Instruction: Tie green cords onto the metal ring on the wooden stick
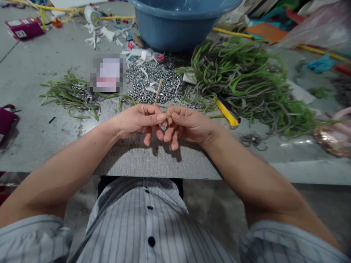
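Pinching a small grey looped piece (163, 126) between the thumb and fingertips of the left hand (144, 118) and, closely alongside, those of the right hand (189, 122), with other fingers loosely curled below. Held just above the counter (123, 157), a little in from its near edge. Cannot tell whether made of wire or cord, being so small and partly covered by fingers. Facing, just beyond the hands, a spread of small metal rings (137, 84), with a thin wooden stick (158, 89) lying across and white scraps (144, 55) along the far side. Flanked on the right by a large heap of green and grey cords (236, 80), with a yellow utility knife (227, 114) lying at its side toward the near edge. Flanked on the left by a smaller bundle of green and grey cords (67, 91), next to a pixelated rectangular item (108, 75). Backed, farthest from the near edge, by a blue basin (175, 27); also, well to the left, by a purple box (24, 28).
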Available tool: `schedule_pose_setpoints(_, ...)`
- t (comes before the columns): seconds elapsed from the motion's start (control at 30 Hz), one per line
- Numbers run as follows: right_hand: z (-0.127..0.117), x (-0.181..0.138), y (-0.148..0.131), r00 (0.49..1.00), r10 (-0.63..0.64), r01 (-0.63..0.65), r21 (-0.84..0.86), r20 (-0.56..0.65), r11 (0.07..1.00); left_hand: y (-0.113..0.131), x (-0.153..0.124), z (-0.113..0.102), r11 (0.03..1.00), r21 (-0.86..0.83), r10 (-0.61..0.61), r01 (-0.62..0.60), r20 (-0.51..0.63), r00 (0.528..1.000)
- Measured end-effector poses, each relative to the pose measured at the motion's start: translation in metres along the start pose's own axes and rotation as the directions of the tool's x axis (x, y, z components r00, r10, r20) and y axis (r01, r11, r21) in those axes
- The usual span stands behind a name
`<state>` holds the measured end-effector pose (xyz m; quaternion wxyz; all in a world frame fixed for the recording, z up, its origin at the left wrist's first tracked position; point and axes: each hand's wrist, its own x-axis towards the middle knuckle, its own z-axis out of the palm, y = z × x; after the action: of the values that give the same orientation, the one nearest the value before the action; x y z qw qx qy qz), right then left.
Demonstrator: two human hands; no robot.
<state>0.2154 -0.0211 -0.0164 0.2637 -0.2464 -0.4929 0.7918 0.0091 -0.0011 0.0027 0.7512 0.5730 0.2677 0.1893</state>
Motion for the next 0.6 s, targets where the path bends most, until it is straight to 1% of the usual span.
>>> schedule_pose_setpoints(0.13, -0.0006, 0.0005, 0.0022, 0.999, 0.046, -0.046, 0.015, 0.005, 0.999, 0.0001, -0.0008, -0.0023, 1.000, 0.017, -0.017, 0.016, 0.028, 0.999)
schedule_pose_setpoints(0.23, -0.0012, 0.0008, 0.0023, 0.997, 0.075, -0.075, -0.001, -0.012, 0.997, -0.0001, -0.0014, -0.0052, 0.997, 0.072, -0.032, 0.031, 0.011, 0.999)
schedule_pose_setpoints(0.5, -0.0082, 0.0041, 0.0075, 0.989, 0.013, -0.021, -0.053, -0.147, 0.998, -0.0008, 0.0006, -0.0067, 0.961, 0.276, 0.026, -0.021, -0.014, 1.000)
schedule_pose_setpoints(0.6, -0.0081, 0.0050, 0.0080, 0.990, -0.011, 0.002, -0.062, -0.144, 0.998, -0.0022, 0.0012, -0.0071, 0.965, 0.261, 0.034, -0.028, -0.018, 0.999)
